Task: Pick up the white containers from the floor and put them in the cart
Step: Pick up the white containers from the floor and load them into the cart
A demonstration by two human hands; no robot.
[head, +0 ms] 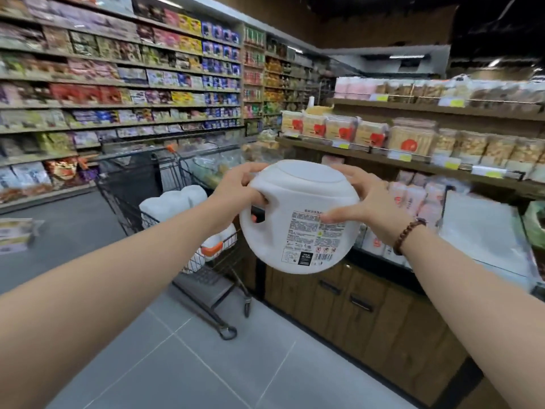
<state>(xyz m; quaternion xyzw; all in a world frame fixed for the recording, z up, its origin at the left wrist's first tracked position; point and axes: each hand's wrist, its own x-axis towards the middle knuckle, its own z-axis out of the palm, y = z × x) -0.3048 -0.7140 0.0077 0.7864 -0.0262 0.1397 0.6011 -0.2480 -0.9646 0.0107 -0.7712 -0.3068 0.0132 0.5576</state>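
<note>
nothing really readable here, the white jug [298, 216] has a back label [312, 234] with a barcode but the print's too tiny

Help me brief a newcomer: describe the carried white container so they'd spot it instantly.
Find the shopping cart in the aisle. Just right of it, the left hand and right hand hold up a round white container. Unlike the jugs lying in the cart, it's airborne, its printed label facing the camera.

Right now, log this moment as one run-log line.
stage: lifted, not yet in cart | left hand: grips white container handle | right hand: holds its side | cart: holds other white containers
</note>
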